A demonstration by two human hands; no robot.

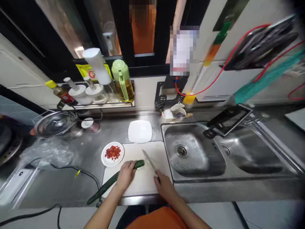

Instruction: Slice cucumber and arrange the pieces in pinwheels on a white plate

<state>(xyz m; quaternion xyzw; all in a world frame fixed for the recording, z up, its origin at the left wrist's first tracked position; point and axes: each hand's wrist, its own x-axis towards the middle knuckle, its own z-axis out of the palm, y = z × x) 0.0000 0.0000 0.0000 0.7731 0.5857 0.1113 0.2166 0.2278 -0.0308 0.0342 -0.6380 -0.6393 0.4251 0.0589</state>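
The cucumber (107, 187) lies aslant, its near end out past the left edge of the white chopping board (147, 186) on the steel surface (71, 187), its far end over the board's middle; it is long, slim and dark green. The right grip (164, 186) is wrapped round the dark handle of a knife (150, 161), whose blade points away and a little left, near the cucumber's far tip but apart from it. The left grip (126, 174), fingers bent, clasps the cucumber from above, near that same tip. Beyond, a round white plate (103, 156) of chopped red pieces (112, 153) sits at the board's far left corner, and a plain squarish white dish (140, 131) at its far edge. By the wall, a yellow-capped bottle (63, 94) wears a red label and a yellow packet (83, 70) bears a round red mark; any writing on them is too blurred to read
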